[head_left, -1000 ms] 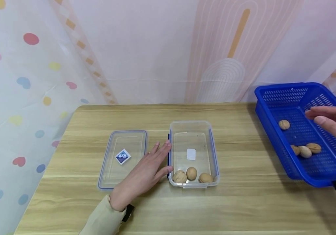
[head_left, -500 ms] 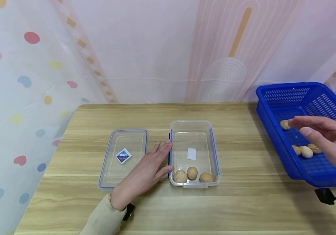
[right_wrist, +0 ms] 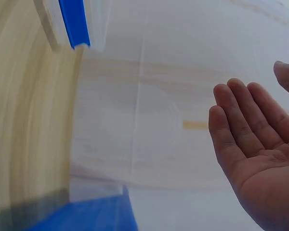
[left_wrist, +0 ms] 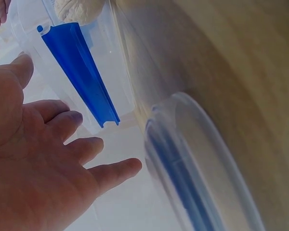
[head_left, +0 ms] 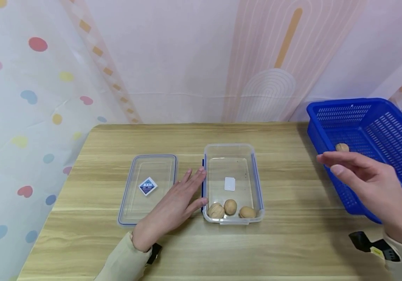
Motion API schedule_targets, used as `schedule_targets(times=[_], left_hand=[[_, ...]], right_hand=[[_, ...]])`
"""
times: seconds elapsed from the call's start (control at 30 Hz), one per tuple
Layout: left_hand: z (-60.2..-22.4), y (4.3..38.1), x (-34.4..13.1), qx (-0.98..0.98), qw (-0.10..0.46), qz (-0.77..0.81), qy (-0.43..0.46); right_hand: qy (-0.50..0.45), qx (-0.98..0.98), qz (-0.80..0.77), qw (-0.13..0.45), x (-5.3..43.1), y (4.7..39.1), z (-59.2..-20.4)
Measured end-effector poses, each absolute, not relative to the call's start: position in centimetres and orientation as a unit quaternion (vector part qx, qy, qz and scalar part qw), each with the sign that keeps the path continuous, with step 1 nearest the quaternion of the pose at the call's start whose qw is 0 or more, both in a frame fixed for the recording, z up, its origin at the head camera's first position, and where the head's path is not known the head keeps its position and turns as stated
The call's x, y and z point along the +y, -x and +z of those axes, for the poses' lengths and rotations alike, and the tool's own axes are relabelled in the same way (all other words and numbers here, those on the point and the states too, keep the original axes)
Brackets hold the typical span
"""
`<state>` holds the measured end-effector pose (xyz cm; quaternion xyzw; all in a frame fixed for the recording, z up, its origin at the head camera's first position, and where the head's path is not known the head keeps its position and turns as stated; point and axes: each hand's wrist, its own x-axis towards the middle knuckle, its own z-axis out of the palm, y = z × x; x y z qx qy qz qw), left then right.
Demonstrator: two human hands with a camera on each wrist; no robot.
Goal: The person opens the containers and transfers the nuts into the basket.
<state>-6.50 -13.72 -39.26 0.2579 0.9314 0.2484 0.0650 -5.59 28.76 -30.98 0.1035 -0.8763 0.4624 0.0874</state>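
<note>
A clear plastic food container [head_left: 236,168] with blue side clips stands on the table. Three walnuts [head_left: 230,207] lie along its near end. The left hand [head_left: 173,203] rests with spread fingers at the container's left wall, beside the blue clip [left_wrist: 79,72]. Over the near left rim of the blue plastic basket [head_left: 397,121] is the right hand [head_left: 373,187]. Its palm [right_wrist: 269,163] holds nothing, the fingers slightly bent and the thumb apart. One walnut [head_left: 342,147] shows inside the basket; the right hand covers the area where others lay.
The container's clear lid [head_left: 148,168], blue-edged with a diamond sticker, lies flat left of the container, partly under the left forearm. A patterned cloth [head_left: 173,58] hangs behind the wooden table [head_left: 285,249].
From over the basket's inside, the right hand has moved left and toward the near side, out over the rim. The left hand, container and its walnuts stay in place.
</note>
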Motion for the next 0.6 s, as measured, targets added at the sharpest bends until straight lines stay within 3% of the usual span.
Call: schedule_targets(times=[0.6], left_hand=[[-39.1,6.6,-13.8,0.929,0.072,0.258,-0.257]], right_hand=[[-0.194,-0.836,0.512,0.009,23.4,5.6,-33.0]])
